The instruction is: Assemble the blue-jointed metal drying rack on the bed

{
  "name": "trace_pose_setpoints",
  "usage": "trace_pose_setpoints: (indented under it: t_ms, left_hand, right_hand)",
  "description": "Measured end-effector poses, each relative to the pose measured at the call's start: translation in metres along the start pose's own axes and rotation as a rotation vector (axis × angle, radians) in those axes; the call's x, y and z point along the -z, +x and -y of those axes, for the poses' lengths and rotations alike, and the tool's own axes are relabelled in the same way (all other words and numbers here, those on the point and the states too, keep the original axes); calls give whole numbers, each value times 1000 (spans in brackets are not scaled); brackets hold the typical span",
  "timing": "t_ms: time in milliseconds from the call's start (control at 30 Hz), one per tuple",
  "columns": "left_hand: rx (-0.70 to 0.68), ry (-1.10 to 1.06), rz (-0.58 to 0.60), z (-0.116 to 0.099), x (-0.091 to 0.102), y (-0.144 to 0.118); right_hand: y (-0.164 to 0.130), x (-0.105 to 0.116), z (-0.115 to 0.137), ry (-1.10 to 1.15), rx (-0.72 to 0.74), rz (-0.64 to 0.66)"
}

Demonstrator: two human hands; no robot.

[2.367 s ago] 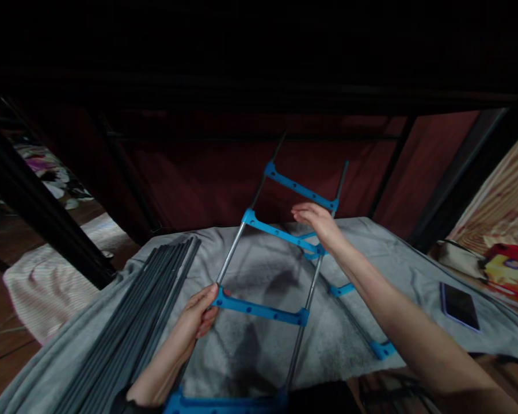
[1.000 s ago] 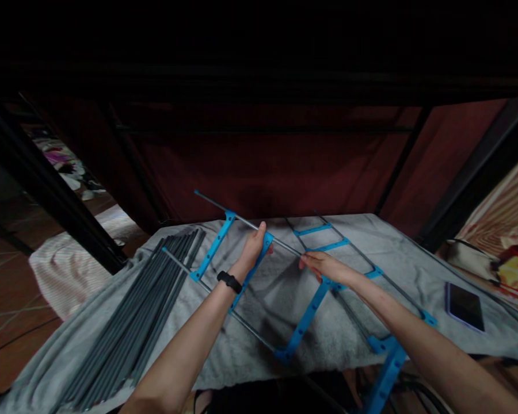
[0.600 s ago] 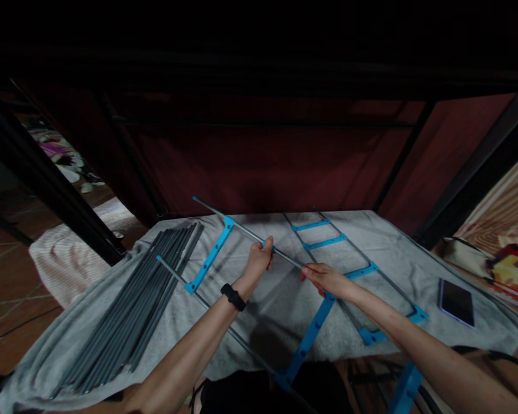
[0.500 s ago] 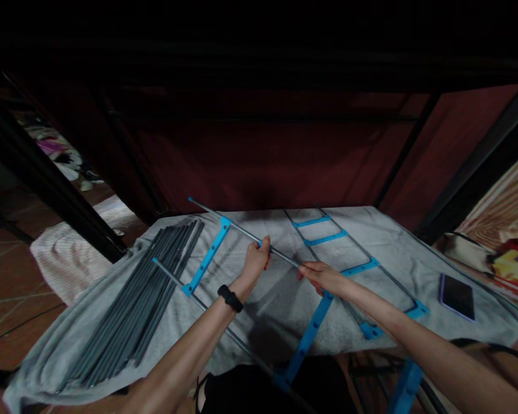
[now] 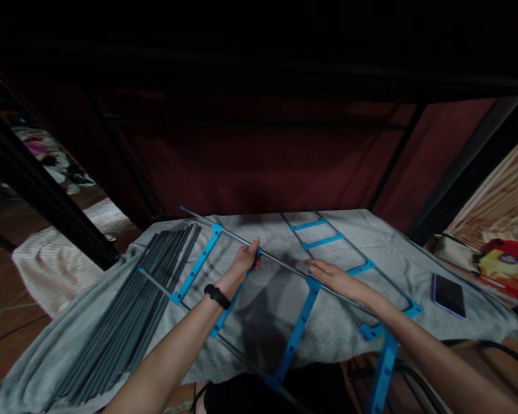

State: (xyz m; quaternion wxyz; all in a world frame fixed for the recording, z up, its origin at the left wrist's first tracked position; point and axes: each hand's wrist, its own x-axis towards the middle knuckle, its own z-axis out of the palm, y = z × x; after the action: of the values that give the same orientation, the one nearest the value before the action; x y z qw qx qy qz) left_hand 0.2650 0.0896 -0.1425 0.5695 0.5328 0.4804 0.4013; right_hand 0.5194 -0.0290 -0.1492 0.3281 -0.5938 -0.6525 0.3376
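A ladder-like frame of grey metal rods [image 5: 280, 263] joined by blue plastic crosspieces [image 5: 300, 330] slants across in front of me, its near end over my lap. My left hand [image 5: 245, 259], with a black band on the wrist, is closed around the far rod where a blue crosspiece meets it, thumb on top. That crosspiece is partly hidden behind my forearm. My right hand [image 5: 334, 280] lies along the same rod beside another crosspiece's end, fingers stretched out. A second rod-and-crosspiece frame [image 5: 362, 268] rests on the cloth, partly covered by my right arm.
Many loose grey rods [image 5: 125, 310] lie bundled at the left on the grey cloth [image 5: 280, 345]. A phone [image 5: 449, 296] lies on the right side. Beyond it is a red and yellow package [image 5: 507, 269]. Dark posts [image 5: 47, 190] and a dark red panel [image 5: 259, 167] stand behind.
The held frame has shifted left and toward me in view. My right hand's fingers have straightened from their grip on the rod. Another crosspiece shows below my left hand.
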Motion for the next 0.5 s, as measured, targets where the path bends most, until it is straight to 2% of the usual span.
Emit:
trace_pose_setpoints:
  t_ms: [67,167,267,367,433,500]
  left_hand:
    - [11,-16,6,-1,6,8]
    - [32,-21,16,2,11,17]
    - [52,-12,-7,9,12,23]
    - [58,-25,-9,17,11,27]
    - [64,-26,-18,22,9,30]
    - [76,-23,-41,27,6,33]
  right_hand:
    - [-20,16,-15,103,-100,-158]
    - [-59,32,-46,397,-388,-251]
    - [-95,38,-75,539,-496,-382]
    - [-117,29,-96,750,-534,-453]
    - [-121,15,-103,859,-539,-476]
    - [-119,-2,-105,915,-502,-562]
